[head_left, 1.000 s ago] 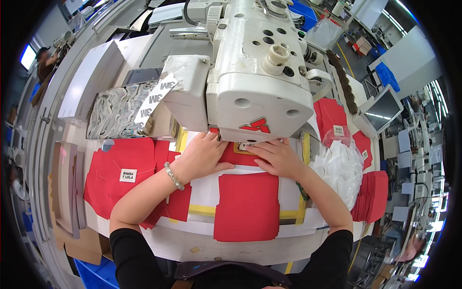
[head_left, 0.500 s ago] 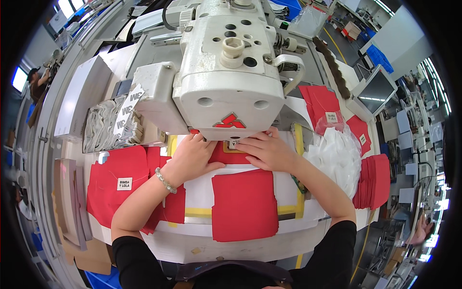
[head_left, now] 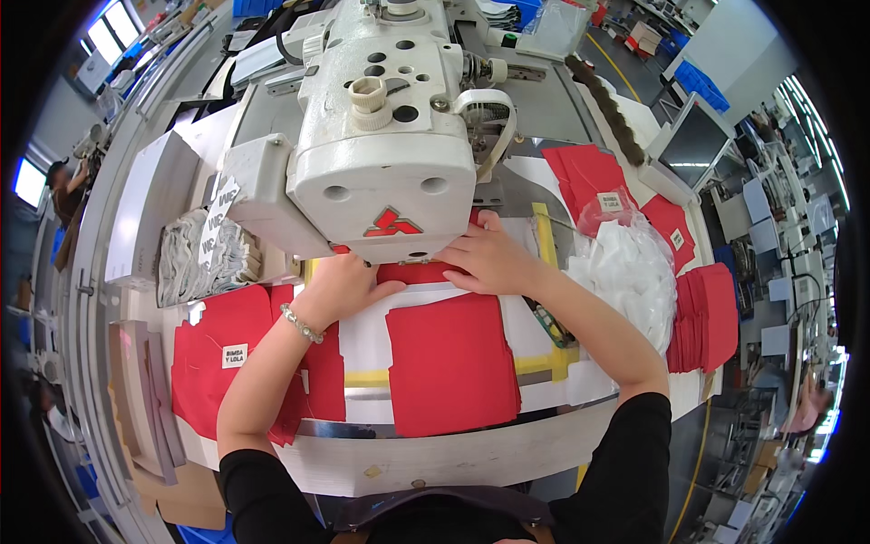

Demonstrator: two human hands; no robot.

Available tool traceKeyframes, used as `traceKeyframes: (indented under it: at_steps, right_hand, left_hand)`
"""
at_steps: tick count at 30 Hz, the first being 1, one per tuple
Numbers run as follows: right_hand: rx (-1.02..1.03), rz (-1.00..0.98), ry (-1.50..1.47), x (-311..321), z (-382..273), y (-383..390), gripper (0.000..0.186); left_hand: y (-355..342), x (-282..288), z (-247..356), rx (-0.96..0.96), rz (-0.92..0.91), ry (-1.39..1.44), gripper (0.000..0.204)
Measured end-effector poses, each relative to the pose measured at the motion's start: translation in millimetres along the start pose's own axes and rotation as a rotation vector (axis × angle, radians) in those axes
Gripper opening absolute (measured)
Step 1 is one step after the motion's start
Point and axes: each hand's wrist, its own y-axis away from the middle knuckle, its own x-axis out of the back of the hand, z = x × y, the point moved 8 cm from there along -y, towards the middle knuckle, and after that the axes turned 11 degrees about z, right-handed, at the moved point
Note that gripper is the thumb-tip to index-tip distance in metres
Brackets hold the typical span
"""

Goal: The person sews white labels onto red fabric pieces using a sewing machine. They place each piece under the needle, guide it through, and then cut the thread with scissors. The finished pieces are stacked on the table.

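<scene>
A white industrial sewing machine head (head_left: 385, 163) stands right in front of me. Below it lies a red fabric piece (head_left: 417, 273), partly covered by the head. My left hand (head_left: 337, 288) rests at the piece's left end, thumb stretched out, its fingertips hidden under the machine. On the right end my right hand (head_left: 497, 258) presses with its fingers laid out. A stack of red fabric pieces (head_left: 453, 363) sits nearer to me, on the white work surface with yellow tape (head_left: 367, 377).
At the left lie more red pieces with a white label (head_left: 235, 355), beside a box of folded grey-white strips (head_left: 208, 258). To the right are a bag of white pieces (head_left: 625, 281), a red stack (head_left: 705, 317) and a small screen (head_left: 693, 150).
The whole view has shifted, with the machine head now farther left and higher. Both hands have moved with the fabric farther under the head, and its small label is now hidden.
</scene>
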Motion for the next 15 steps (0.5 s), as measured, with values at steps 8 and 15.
traceKeyframes:
  at_steps: [8,15]
  right_hand:
    - [-0.011,-0.057,0.027,0.9,-3.2,5.1,0.038]
    - [-0.056,-0.064,0.037,10.2,-9.5,18.9,0.040]
  left_hand:
    - [1.9,9.3,3.2,-0.053,0.075,0.013,0.050]
    - [0.4,15.5,8.9,-0.085,0.091,-0.027,0.056]
